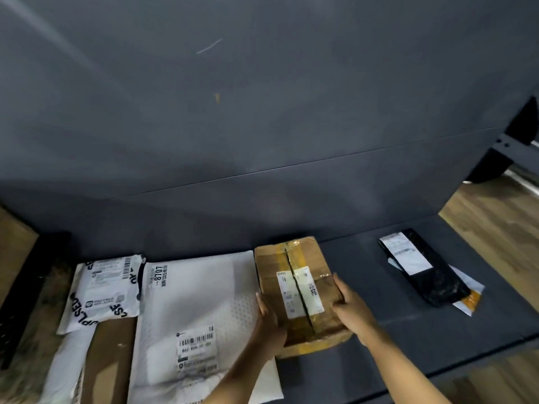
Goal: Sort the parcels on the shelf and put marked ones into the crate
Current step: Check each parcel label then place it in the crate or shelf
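The dark grey shelf (pixel 379 287) spans the lower half of your view. On it, left of centre, lies a large white mailer (pixel 198 301), and the cardboard box (pixel 294 275) sits at lower centre, its left edge against that mailer. A black parcel (pixel 423 269) lies well apart at the right. Your left hand (pixel 269 325) presses flat, fingers straight, on the box's left side; your right hand (pixel 353 307) curls over its right edge, gripping it
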Demonstrator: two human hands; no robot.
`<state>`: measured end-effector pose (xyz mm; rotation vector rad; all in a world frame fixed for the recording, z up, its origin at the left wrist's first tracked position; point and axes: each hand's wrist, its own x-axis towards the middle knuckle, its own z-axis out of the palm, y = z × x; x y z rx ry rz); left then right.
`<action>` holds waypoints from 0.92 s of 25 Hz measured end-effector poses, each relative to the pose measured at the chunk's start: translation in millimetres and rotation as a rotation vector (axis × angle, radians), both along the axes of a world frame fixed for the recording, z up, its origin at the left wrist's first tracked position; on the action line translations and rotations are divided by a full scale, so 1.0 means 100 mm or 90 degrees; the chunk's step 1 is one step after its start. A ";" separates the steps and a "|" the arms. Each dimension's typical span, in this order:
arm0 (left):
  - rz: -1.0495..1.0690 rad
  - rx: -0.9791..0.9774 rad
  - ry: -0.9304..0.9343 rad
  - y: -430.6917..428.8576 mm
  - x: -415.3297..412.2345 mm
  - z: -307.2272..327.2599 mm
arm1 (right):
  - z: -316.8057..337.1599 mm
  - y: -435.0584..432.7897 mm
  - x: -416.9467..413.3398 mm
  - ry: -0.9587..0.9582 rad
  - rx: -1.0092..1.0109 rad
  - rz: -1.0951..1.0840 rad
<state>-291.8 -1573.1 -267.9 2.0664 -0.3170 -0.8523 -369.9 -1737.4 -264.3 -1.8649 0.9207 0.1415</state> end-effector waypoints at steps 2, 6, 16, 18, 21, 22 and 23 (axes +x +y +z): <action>-0.022 0.044 -0.030 -0.05 0.07 -0.05 | 0.00 -0.02 0.12 0.001 -0.012 0.002; -0.056 0.185 -0.085 -0.17 0.22 -0.12 | -0.05 -0.06 0.32 -0.008 -0.024 0.001; -0.179 0.235 -0.384 -0.79 -0.13 0.09 | -0.04 -0.34 -0.10 -0.106 -0.015 -0.132; -0.259 0.207 -0.404 -1.10 -0.28 0.12 | -0.13 -0.72 -0.41 -0.076 -0.046 -0.264; -0.339 0.216 -0.416 -1.39 -0.47 0.04 | -0.31 -1.36 -0.85 -0.114 0.143 -0.555; -0.358 0.225 -0.414 -1.45 -0.53 0.00 | -0.38 -1.51 -0.95 -0.136 0.215 -0.628; -0.376 0.234 -0.414 -1.50 -0.57 -0.04 | -0.45 -1.63 -1.02 -0.160 0.272 -0.680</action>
